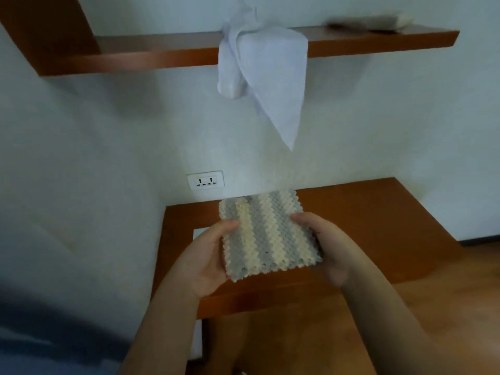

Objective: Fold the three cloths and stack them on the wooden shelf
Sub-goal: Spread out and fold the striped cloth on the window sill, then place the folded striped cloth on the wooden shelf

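My left hand [209, 257] grips the left edge of the striped cloth [270, 234], thumb on top and fingers curled under. My right hand [326, 247] pinches the right edge the same way. The cloth is already a thick folded square, held in the air above the lower wooden ledge [378, 226]. Its knobbly grey and cream weave looks soft, light and grippy, so I don't expect it to slip. It will sag and may spring open, though, so I judge the best hold is at both side edges, with all the layers pressed together.

Above, a thin white cloth [265, 77] hangs unfolded over the front of the wooden shelf [135, 55]. It looks limp and light, best taken by its corners. Further right on that shelf lies a blurred folded cloth [373, 21]. A wall socket [205, 181] sits between the shelf and the ledge.
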The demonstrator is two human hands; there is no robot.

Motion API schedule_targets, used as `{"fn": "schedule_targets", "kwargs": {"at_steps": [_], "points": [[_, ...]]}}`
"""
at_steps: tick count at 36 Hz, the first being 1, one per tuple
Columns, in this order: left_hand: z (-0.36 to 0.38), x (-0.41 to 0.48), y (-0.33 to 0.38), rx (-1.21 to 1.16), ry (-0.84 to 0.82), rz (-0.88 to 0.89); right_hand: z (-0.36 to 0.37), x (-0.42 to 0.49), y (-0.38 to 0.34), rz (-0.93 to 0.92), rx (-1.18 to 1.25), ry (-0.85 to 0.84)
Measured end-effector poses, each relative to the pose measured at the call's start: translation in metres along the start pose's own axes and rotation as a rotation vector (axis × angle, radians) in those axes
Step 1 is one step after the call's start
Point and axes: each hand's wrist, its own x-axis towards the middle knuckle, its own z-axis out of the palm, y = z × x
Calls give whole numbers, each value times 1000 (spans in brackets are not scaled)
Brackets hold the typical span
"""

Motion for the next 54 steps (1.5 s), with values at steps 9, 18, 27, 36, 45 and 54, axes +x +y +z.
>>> {"fn": "schedule_targets", "kwargs": {"at_steps": [9,18,27,36,45,54], "points": [[-64,77,20,32,135,-107,27,100,13,54,-122,17],[-133,137,17,223,242,-149,52,185,56,176,-214,50],[-174,173,-6,450,402,-130,61,245,101,256,-599,125],[-192,193,-35,636,511,-162,53,268,141,221,-987,96],[-204,203,-52,981,550,-70,48,277,159,144,-1116,109],[-212,202,-65,1367,617,23,46,285,166,37,-1313,116]]}}
